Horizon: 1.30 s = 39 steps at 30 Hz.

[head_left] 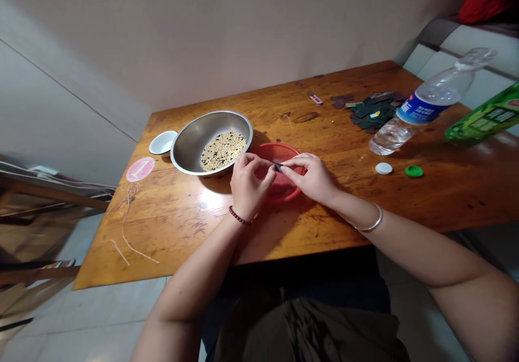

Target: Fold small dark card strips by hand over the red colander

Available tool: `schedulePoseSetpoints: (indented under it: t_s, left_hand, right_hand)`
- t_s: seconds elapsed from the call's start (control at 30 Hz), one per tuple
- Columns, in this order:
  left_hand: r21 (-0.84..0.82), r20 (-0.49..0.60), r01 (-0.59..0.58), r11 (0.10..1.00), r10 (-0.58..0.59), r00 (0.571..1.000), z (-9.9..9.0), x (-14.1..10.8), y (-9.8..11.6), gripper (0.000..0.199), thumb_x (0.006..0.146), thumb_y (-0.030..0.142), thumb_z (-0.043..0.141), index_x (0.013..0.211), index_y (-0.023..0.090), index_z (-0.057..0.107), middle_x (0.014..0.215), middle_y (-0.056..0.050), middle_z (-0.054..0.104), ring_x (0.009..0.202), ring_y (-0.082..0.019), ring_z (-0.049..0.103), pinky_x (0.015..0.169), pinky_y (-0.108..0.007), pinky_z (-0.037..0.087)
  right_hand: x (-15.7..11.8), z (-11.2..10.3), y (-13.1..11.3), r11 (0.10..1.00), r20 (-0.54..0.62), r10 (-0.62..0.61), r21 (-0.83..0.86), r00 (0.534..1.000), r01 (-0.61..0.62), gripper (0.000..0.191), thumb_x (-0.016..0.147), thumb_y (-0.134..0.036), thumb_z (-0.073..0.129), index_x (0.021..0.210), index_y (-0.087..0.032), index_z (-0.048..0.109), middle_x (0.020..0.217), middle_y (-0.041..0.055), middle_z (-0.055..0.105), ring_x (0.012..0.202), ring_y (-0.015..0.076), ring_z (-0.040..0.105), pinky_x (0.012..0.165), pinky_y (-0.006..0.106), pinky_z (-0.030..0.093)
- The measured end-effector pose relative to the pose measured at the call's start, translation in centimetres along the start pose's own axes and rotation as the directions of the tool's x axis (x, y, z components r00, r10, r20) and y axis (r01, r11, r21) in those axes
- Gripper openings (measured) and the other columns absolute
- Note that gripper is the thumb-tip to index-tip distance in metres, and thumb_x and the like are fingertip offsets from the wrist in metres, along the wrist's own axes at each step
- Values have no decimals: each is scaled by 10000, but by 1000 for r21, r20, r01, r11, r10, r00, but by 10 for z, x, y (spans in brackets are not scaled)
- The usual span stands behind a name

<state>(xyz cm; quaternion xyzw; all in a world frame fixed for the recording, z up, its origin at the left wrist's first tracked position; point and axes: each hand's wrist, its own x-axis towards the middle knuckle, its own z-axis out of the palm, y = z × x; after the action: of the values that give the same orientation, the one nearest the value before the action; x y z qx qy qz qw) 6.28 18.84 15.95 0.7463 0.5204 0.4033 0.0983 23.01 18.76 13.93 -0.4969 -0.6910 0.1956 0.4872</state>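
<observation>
Above a red plastic basket (279,194), my left hand (252,183) and my right hand (310,177) meet at their fingertips. Both pinch a small dark strip (278,166), one hand at each end; its exact kind is too small to make out. Behind my left hand a steel bowl (190,135) stands slightly tilted toward me. Yellowish beans (223,150) mixed with black ones lie in it. My hands partly cover the basket.
A small white bowl (162,142), a pink round tag (140,169) and loose string (133,243) are at left. Right are dark green scraps (373,112), a clear bottle (425,102), a green bottle (486,117), a white cap (383,168) and a green cap (414,171).
</observation>
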Motion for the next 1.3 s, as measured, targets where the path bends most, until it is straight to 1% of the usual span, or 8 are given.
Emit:
schedulePoseSetpoints:
  t_s: [0.23,0.4,0.53,0.7,0.83,1.03,1.17,1.3]
  left_hand:
    - [40,-7,0,999,0,1000,3,-1,0,96,835,288,638,825,205,685,912,-39,575,896,-173,549,766,-297,461]
    - [53,34,-50,997,48,998,3,-2,1,45,807,256,667,805,215,684,912,-31,578,876,-167,541,781,-297,459]
    - [47,-15,-9,999,10,1000,1,-1,1,91,834,284,641,824,207,689,909,-37,574,888,-171,542,780,-301,459]
    - [59,29,-56,997,55,998,1,-1,3,57,809,270,670,810,215,688,910,-31,581,882,-171,532,782,-300,452]
    - [99,-29,-27,995,30,999,2,-1,2,86,817,287,666,798,205,684,905,-35,580,902,-182,529,785,-305,444]
    - [100,-5,-61,993,61,998,5,-3,2,59,802,274,683,805,215,690,906,-27,585,882,-177,525,777,-297,446]
    - [108,-60,-36,993,43,997,5,-2,1,68,807,274,678,798,208,691,902,-35,580,900,-183,530,792,-303,449]
    - [88,-23,-60,994,62,998,6,-2,2,64,799,279,688,796,215,694,893,-29,584,870,-178,527,771,-302,452]
  right_hand:
    - [0,1,1,1000,-5,10,1,1000,-10,65,796,-253,687,818,-247,748,843,23,761,817,204,678,840,380,484]
    - [1,0,1,1000,-14,-10,-8,1000,10,71,798,-221,678,805,-244,745,846,26,760,820,206,676,848,385,483]
    - [1,-1,0,1000,-15,-14,4,1000,14,68,797,-244,689,827,-242,749,848,28,760,811,203,674,865,393,477]
    - [1,0,2,1000,-13,-8,5,1000,8,79,800,-227,672,811,-246,749,848,25,759,821,207,676,862,391,477]
    - [1,0,2,1000,-16,-13,6,1000,13,78,794,-244,686,827,-243,757,851,33,759,818,209,677,867,393,475]
    - [2,0,1,1000,-11,-1,10,1000,1,94,796,-218,669,818,-239,758,846,32,761,822,208,681,863,392,481]
    - [1,0,1,1000,-23,-15,10,1000,15,83,791,-226,683,826,-232,759,844,34,761,802,202,680,854,380,482]
    - [1,1,2,1000,-20,-18,12,1000,18,82,792,-203,679,811,-227,755,843,35,761,813,203,682,850,378,484]
